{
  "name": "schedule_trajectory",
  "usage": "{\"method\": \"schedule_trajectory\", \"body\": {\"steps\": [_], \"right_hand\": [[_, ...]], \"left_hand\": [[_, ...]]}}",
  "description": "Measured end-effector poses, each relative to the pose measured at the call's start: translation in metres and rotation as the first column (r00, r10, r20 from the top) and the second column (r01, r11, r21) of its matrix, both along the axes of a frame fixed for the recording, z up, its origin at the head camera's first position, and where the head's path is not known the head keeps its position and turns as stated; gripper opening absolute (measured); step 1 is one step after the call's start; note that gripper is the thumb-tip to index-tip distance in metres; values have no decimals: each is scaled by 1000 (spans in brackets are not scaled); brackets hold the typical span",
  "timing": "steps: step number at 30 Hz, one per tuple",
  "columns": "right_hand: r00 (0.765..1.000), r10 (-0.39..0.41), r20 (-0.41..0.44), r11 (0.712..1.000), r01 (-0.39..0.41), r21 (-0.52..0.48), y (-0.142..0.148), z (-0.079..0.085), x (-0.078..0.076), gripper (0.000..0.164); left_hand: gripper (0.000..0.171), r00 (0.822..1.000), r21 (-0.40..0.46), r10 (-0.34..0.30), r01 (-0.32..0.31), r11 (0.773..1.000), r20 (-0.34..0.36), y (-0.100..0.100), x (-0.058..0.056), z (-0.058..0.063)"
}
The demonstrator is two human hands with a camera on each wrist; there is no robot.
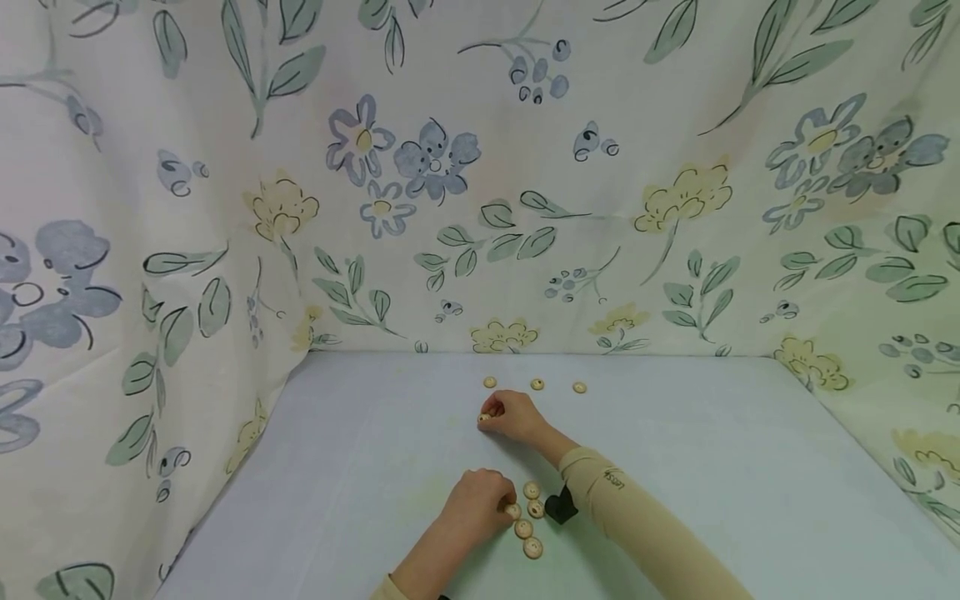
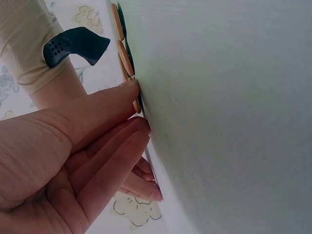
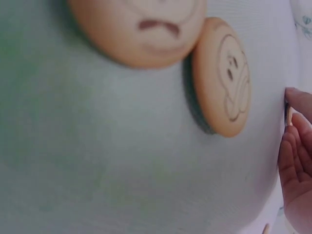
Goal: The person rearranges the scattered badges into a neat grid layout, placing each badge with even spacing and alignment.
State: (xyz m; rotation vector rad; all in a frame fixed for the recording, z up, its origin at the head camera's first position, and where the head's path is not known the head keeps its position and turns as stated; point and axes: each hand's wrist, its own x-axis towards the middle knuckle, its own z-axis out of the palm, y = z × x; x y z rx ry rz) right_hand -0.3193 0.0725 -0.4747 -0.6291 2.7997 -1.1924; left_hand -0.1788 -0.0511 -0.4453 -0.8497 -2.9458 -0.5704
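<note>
Right hand [image 1: 517, 418] outstretched, left hand [image 1: 478, 500] nearer, both pinching discs [image 1: 513, 511]

On the table [image 1: 352, 467], three discs [image 1: 537, 384] in a row beyond a disc cluster [image 1: 523, 529].

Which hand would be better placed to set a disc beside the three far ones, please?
Probably the right hand: it pinches a disc just short of the far discs, while the left hand is at the nearer discs.
</note>
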Motion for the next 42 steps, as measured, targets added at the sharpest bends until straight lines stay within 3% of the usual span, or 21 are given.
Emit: {"method": "schedule_trajectory", "body": {"steps": [9, 16, 24, 34, 42], "right_hand": [[1000, 3, -15, 1000, -3, 22, 5, -5, 1, 22], [1000, 2, -29, 999, -3, -35, 12, -9, 6, 24], [1000, -4, 1, 993, 4, -122, 24, -5, 22, 24], [998, -48, 36, 980, 54, -191, 43, 0, 48, 26], [999, -36, 29, 971, 42, -234, 57, 3, 73, 27]], "left_hand": [[13, 1000, -3, -8, 8, 1000, -13, 2, 0, -1], [14, 1000, -3, -8, 8, 1000, -22, 3, 0, -3], [13, 1000, 14, -2, 2, 1000, -8, 1, 0, -4], [14, 999, 44, -10, 12, 999, -48, 1, 2, -5], [14, 997, 44, -13, 16, 999, -71, 0, 3, -1]]}}
